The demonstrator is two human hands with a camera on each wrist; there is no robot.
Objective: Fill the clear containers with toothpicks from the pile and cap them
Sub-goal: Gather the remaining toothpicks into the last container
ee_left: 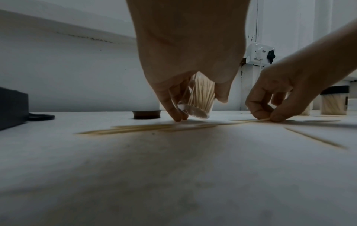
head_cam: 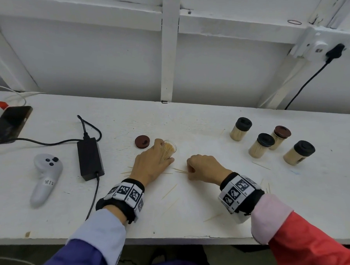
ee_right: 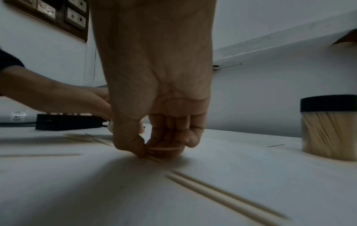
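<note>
Counting four capped jars [head_cam: 262,146] at the right, I see the left hand [head_cam: 151,165] gripping the nearly full open container [head_cam: 169,151], right hand [head_cam: 204,168] pinching stray toothpicks [head_cam: 180,170], brown cap [head_cam: 142,142] waiting

Hidden / cut off / blurred

Left hand [head_cam: 151,167] covers most of the open container [head_cam: 169,150] in head view; only rim & some toothpick tips show. Right hand [ee_right: 154,107] fingertips curl under, so count of toothpicks pinched [ee_right: 164,149] can't be told. Near toothpicks [ee_right: 222,194] in right wrist view are blurred. Capped jar [ee_right: 328,128] cut by right edge. Controller label [head_cam: 48,182] too small to read.
</note>
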